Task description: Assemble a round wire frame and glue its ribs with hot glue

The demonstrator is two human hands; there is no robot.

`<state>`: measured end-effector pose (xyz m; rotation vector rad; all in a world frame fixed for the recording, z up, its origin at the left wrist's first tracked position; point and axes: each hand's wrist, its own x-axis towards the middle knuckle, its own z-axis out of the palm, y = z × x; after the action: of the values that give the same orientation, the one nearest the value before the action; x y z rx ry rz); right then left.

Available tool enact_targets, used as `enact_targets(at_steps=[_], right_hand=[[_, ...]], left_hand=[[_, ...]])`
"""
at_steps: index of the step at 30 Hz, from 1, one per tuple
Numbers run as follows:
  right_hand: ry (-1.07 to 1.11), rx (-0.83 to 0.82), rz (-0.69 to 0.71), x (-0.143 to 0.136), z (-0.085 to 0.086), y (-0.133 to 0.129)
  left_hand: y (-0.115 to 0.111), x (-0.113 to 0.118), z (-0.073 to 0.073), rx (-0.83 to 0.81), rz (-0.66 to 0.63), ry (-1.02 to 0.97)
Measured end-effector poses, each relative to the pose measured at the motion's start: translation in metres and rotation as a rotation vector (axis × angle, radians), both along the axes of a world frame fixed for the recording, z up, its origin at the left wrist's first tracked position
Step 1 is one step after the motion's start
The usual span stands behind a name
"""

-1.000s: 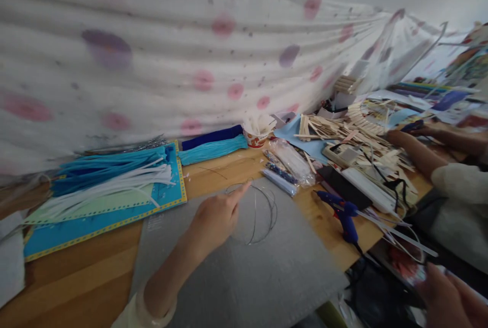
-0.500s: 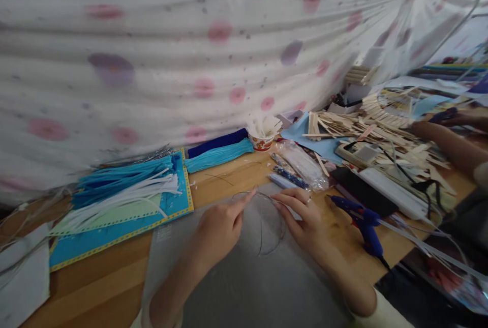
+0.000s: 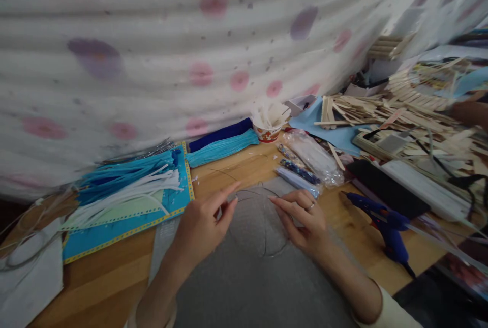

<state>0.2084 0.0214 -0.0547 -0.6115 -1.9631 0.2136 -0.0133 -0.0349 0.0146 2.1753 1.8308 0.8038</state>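
And the left hand (image 3: pixel 202 224) slides outward, finger and thumb apart by the wire (image 3: pixel 273 255), the right hand (image 3: pixel 305 218) pinching it opposite: both hands now share the work!

I can't make out the ends of the wire (image 3: pixel 272 256) by the left hand (image 3: pixel 204 222). Well beyond the right hand (image 3: pixel 306 220), another person's hand (image 3: pixel 470 113) is cut off.

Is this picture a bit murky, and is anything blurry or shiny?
In the head view, light is dim; in the head view, the patterned sheet looks soft; in the head view, the plastic packet has pale highlights; in the head view, the thin wire near the left hand and right hand is faint against the grey mat.
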Motion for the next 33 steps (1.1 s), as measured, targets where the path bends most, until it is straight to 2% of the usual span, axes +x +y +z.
enact_targets(at_steps=[3,7,12,15,18,21,23,26,33], right_hand=[[0.002,-0.001,-0.002,0.001,-0.001,0.001],[0.006,0.028,0.001,0.002,-0.001,0.002],[-0.015,0.001,0.005,0.003,-0.005,0.003],[-0.011,0.003,0.024,0.004,-0.01,0.002],[-0.024,0.009,0.022,0.004,-0.012,0.002],[-0.045,0.004,0.033,0.004,-0.012,0.002],[-0.052,0.003,0.044,0.004,-0.012,0.002],[-0.038,0.011,0.057,0.003,-0.012,0.002],[-0.038,-0.008,0.048,0.003,-0.013,0.001]], left_hand=[[0.004,-0.011,0.001,0.059,0.036,-0.009],[0.01,-0.023,-0.009,0.124,0.03,0.002],[0.02,-0.031,-0.024,0.076,-0.013,-0.023],[0.035,-0.038,-0.042,0.033,-0.041,-0.066],[0.05,-0.045,-0.067,0.013,-0.056,-0.133],[0.059,-0.048,-0.088,0.015,-0.141,-0.17],[0.06,-0.046,-0.097,0.044,-0.189,-0.132],[0.06,-0.041,-0.103,0.116,-0.215,-0.061],[0.061,-0.04,-0.108,0.233,-0.183,0.007]])
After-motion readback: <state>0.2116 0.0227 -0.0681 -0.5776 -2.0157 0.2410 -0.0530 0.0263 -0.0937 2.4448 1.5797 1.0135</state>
